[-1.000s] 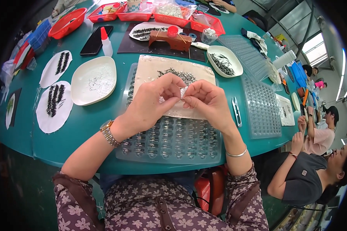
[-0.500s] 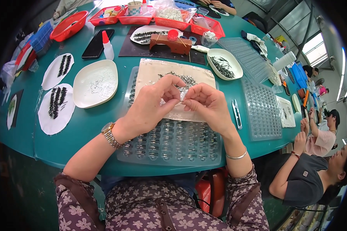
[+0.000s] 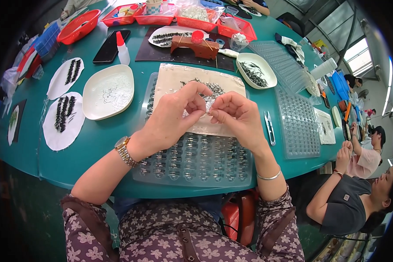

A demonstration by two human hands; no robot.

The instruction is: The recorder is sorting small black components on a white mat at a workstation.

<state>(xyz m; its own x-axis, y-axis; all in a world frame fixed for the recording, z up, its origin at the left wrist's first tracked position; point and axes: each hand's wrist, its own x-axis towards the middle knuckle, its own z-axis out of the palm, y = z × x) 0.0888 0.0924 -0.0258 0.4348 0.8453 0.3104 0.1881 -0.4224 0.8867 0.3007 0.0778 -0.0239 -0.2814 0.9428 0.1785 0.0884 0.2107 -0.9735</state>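
Note:
My left hand (image 3: 175, 112) and my right hand (image 3: 239, 117) meet fingertip to fingertip, each in a pinch. Between them is something small and thin that I cannot make out. Both hover over a beige cloth-covered board (image 3: 168, 78) with a heap of small dark and silvery pieces (image 3: 214, 88), partly covered by my fingers. The board rests on a clear plastic tray (image 3: 190, 163) whose pockets hold rows of small dark pieces with metallic parts. Silver thread snips (image 3: 270, 129) lie to the right of my right hand.
Left of the board stand a cream dish (image 3: 91, 94) of clear bits, white oval pads (image 3: 70, 133) with dark rows, and a glue bottle (image 3: 123, 52). Beyond are a brown wooden stand (image 3: 190, 47) and red baskets (image 3: 194, 24). A dish (image 3: 266, 72) and co-workers (image 3: 349, 201) are at right.
My hands stay pinched together in nearly the same place, with only slight finger movement. The co-worker at right has brought their hands together. The view has shifted a little.

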